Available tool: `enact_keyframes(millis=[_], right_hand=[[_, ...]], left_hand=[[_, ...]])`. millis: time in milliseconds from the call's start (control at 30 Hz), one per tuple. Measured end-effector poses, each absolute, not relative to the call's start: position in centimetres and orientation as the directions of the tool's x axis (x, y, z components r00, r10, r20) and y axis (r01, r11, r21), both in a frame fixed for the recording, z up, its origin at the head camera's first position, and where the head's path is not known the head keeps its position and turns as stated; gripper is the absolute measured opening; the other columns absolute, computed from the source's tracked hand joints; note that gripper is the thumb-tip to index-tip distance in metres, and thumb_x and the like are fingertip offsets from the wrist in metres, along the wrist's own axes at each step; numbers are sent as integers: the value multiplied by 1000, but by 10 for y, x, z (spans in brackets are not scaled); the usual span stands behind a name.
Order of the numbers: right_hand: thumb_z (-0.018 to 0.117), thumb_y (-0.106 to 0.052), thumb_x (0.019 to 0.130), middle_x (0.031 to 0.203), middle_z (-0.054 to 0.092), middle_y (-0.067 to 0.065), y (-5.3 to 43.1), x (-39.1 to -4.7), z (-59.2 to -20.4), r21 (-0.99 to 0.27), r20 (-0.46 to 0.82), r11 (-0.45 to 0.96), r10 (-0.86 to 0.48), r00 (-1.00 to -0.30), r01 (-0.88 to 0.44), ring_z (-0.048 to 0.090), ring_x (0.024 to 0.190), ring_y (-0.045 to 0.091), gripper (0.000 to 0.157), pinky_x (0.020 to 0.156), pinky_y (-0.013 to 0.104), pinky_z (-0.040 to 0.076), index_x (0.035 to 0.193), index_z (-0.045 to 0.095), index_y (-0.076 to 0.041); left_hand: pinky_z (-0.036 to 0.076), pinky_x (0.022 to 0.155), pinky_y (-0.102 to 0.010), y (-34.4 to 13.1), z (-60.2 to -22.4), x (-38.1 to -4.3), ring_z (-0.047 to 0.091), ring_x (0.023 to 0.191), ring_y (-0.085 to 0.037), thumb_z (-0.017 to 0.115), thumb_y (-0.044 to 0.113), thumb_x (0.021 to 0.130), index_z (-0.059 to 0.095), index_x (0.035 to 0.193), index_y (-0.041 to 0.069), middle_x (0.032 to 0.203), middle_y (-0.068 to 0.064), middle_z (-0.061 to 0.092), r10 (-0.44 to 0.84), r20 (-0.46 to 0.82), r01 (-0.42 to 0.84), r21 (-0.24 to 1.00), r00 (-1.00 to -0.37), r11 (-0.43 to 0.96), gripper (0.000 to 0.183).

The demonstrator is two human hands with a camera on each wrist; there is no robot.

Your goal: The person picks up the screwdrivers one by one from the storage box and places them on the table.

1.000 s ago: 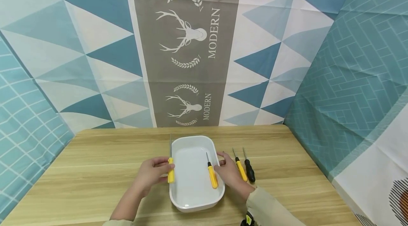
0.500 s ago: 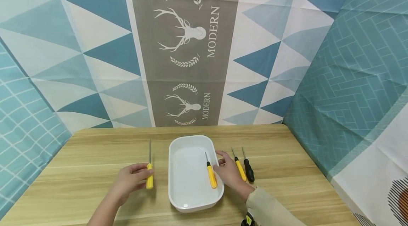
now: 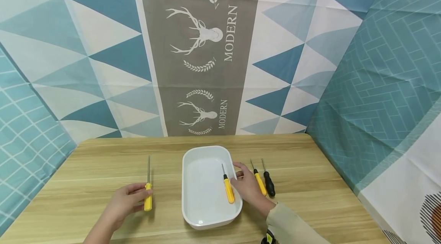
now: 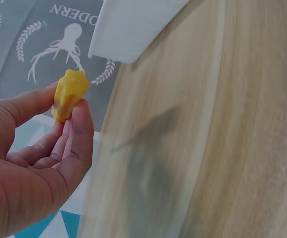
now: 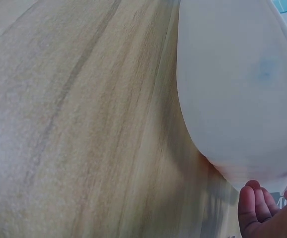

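My left hand (image 3: pixel 124 202) pinches a screwdriver (image 3: pixel 148 197) by its yellow handle, left of the white container, with the metal shaft pointing toward the back wall. In the left wrist view the handle's end (image 4: pixel 70 93) sits between thumb and fingers, and the shaft is hidden. The white rectangular container (image 3: pixel 203 209) stands in the middle of the table. At its right wall my right hand (image 3: pixel 249 187) grips the rim, thumb over the edge and fingers outside. Inside lies a yellow screwdriver (image 3: pixel 229 190) with a black collar, close to that thumb.
Right of the right hand lie another yellow screwdriver (image 3: pixel 260 183) and a black screwdriver (image 3: pixel 269 185). A dark object (image 3: pixel 268 238) with a yellow mark shows at the front edge. Patterned cloth (image 3: pixel 203 45) hangs behind the wooden table (image 3: pixel 86 183).
My left hand has carried its screwdriver left, from the container's left rim to a spot over the table apart from it. The right hand and the container have stayed in place.
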State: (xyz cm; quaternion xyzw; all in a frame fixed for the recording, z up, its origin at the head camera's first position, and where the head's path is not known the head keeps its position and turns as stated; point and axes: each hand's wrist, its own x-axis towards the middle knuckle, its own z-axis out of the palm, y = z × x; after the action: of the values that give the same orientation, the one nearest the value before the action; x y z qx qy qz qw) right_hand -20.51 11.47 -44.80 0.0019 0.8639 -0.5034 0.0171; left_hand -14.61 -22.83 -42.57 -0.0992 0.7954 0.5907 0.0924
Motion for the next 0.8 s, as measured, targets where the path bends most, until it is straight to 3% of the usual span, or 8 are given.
enact_keyframes(millis=[800], right_hand=[[61, -9, 86, 98, 57, 10, 115, -205, -448, -878, -44, 478, -16, -999, 31, 55, 77, 17, 49, 63, 28, 53, 133, 48, -14]], left_hand=[[58, 78, -37, -263, -438, -146, 62, 96, -17, 61, 25, 90, 34, 135, -16, 123, -26, 55, -50, -326, -325, 892, -944, 316, 66]])
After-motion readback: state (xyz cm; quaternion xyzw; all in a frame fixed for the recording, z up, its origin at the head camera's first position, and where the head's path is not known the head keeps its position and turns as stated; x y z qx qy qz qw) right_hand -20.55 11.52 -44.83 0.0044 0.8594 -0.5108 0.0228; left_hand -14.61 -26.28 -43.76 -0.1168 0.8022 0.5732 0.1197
